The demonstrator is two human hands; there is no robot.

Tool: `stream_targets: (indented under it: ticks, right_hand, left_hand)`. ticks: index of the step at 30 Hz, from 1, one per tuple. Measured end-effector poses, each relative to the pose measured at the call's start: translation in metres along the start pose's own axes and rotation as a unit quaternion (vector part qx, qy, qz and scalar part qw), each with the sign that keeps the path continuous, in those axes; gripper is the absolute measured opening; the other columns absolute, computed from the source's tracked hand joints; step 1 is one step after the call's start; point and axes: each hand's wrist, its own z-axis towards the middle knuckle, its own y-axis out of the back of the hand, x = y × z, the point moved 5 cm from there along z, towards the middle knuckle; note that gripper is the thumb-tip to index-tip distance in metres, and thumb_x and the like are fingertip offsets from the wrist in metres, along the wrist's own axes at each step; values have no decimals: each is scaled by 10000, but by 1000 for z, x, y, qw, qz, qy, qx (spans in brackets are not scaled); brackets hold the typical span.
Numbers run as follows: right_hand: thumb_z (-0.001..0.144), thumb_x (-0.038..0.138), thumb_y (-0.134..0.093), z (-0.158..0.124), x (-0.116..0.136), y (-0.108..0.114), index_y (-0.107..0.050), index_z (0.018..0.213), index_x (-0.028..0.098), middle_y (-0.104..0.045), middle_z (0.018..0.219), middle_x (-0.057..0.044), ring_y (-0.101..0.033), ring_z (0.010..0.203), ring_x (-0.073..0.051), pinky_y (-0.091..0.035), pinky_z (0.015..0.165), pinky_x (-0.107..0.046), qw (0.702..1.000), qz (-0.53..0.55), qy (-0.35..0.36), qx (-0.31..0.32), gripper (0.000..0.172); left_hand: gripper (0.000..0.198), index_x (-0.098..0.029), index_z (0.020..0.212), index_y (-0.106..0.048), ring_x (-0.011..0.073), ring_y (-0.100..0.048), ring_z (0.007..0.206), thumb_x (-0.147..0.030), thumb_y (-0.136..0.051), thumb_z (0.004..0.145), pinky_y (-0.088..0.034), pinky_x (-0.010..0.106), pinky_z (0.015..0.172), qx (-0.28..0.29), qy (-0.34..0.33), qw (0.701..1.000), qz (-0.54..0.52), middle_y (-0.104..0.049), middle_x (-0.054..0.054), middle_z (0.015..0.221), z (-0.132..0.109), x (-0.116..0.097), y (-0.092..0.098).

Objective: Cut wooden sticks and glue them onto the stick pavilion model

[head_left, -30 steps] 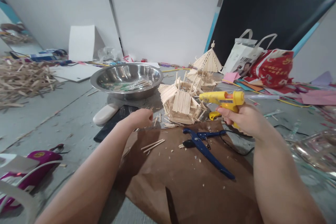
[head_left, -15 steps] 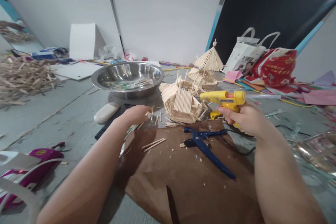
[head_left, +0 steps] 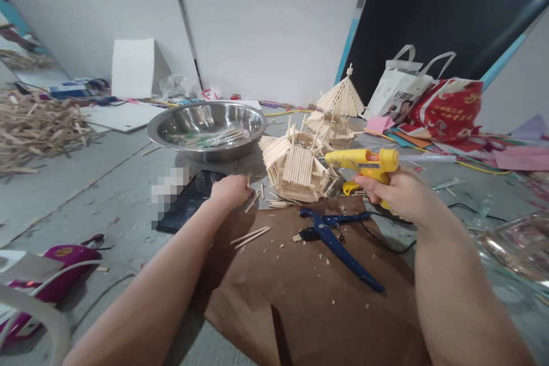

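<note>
My right hand (head_left: 397, 191) is closed round the grip of a yellow hot glue gun (head_left: 362, 160), a clear glue stick (head_left: 426, 157) poking out of its back. The nozzle points left, close to the right side of a small model building (head_left: 300, 168) made of thin wooden sticks. Among loose wooden sticks (head_left: 252, 201) left of that model is my left hand (head_left: 231, 190), its fingers drawn together. What those fingertips hold, if anything, is hidden. A blue-handled cutter (head_left: 338, 251) lies on brown paper (head_left: 257, 274) between my forearms, with two sticks (head_left: 251, 236) to its left.
Behind my left hand stands a steel basin (head_left: 208, 148) holding bagged sticks. A black phone (head_left: 189, 203) lies beside my left wrist. Farther back rises a stick-built pointed roof (head_left: 341, 97). Bags (head_left: 448, 108) stand at the right, a stick pile (head_left: 38, 128) at the left.
My left hand has shifted slightly down, and its fingers are drawn closer together among the loose sticks. My right hand and the glue gun have barely moved.
</note>
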Motion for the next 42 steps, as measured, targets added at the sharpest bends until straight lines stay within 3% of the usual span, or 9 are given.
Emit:
stream_targets:
  ticks: [6, 10, 15, 18, 21, 27, 32, 37, 42]
  right_hand:
    - [655, 564, -445, 0, -5, -1, -488, 534, 192, -462, 386, 29, -405, 330, -100, -324, 382, -245, 1000, 23, -9, 6, 393]
    - [657, 562, -442, -1, -4, -1, -488, 530, 199, -462, 384, 26, -405, 329, -106, -317, 373, -246, 1000, 18, -22, 11, 388]
    - [657, 565, -436, -1, -1, -1, -485, 521, 196, -445, 376, 28, -390, 323, -99, -314, 376, -243, 1000, 19, -20, 8, 396]
    - [654, 566, -438, -2, 0, -1, -484, 521, 199, -456, 382, 26, -388, 322, -100, -311, 372, -245, 1000, 17, -17, 9, 393]
    - [657, 562, -437, -3, 0, 0, -482, 514, 206, -465, 380, 21, -403, 329, -113, -310, 369, -253, 1000, 11, -17, 9, 387]
    - [648, 581, -434, -2, -1, 1, -488, 525, 201, -485, 406, 15, -434, 363, -122, -331, 390, -257, 1000, 0, -21, 7, 403]
    - [661, 570, -429, -2, 1, 1, -486, 511, 205, -495, 407, 9, -439, 370, -124, -326, 393, -256, 1000, -3, -4, 4, 400]
    - [672, 557, -433, -2, 2, 1, -491, 517, 205, -482, 400, 14, -439, 371, -125, -321, 387, -257, 1000, 3, 23, 3, 388]
    - [672, 556, -434, -1, -1, 0, -514, 552, 199, -497, 417, 16, -454, 379, -123, -329, 390, -253, 1000, 4, 21, 0, 385]
  left_hand:
    - [302, -165, 833, -614, 265, -564, 837, -255, -406, 635, -434, 336, 651, 7, 10, 1000, 7, -621, 143, 872, -1, -5, -4]
    - [300, -161, 822, -611, 268, -567, 809, -225, -415, 604, -431, 328, 614, 15, 5, 1000, 6, -621, 139, 873, -4, -5, 4]
    - [209, -191, 733, -579, 156, -563, 624, -229, -416, 608, -398, 238, 547, 22, -94, 992, -83, -641, 38, 713, -19, -17, 29]
    - [217, -188, 812, -530, 75, -448, 391, -287, -414, 658, -346, 199, 415, 123, -162, 954, -218, -628, -8, 629, -35, -29, 35]
    - [221, -174, 842, -501, 41, -384, 343, -306, -441, 675, -301, 175, 362, 142, -187, 913, -334, -617, -4, 638, -44, -39, 40]
    - [154, -160, 787, -513, 19, -399, 359, -277, -473, 694, -302, 159, 350, 61, -141, 866, -477, -626, 32, 738, -34, -45, 33]
    - [219, -139, 673, -547, 28, -399, 314, -328, -447, 720, -303, 165, 325, 24, -95, 852, -514, -581, 17, 540, -29, -50, 24]
    - [224, -125, 640, -522, 30, -420, 300, -330, -468, 712, -305, 177, 298, 15, -42, 822, -568, -619, 39, 641, -29, -56, 16]
    - [274, -119, 648, -526, 19, -419, 309, -383, -482, 707, -294, 168, 297, 29, -44, 790, -611, -633, 63, 693, -29, -58, 11]
